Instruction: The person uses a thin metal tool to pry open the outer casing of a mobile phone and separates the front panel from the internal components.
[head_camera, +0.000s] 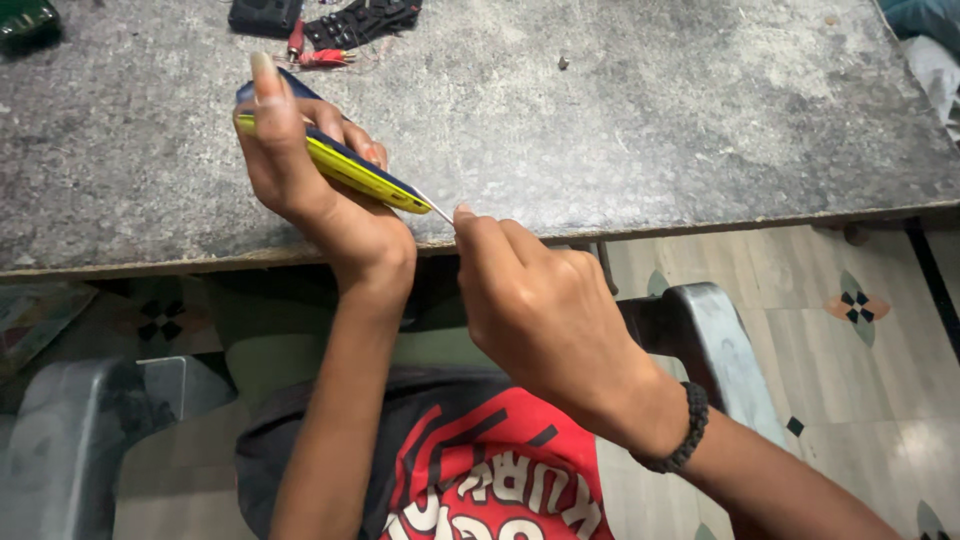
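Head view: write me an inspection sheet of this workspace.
Surface: grey, worn worktop, scuffed and dusty.
Job's things: yellow-and-blue tool, thin metal tip pointing at the right hand.
Clutter: black parts at the far edge; green object in the far left corner.
Hands: left hand grips the tool; right hand pinches its tip, black bracelet on the wrist.
Cables: red clip leads by the black parts.
Surroundings: grey chair, patterned floor tiles.
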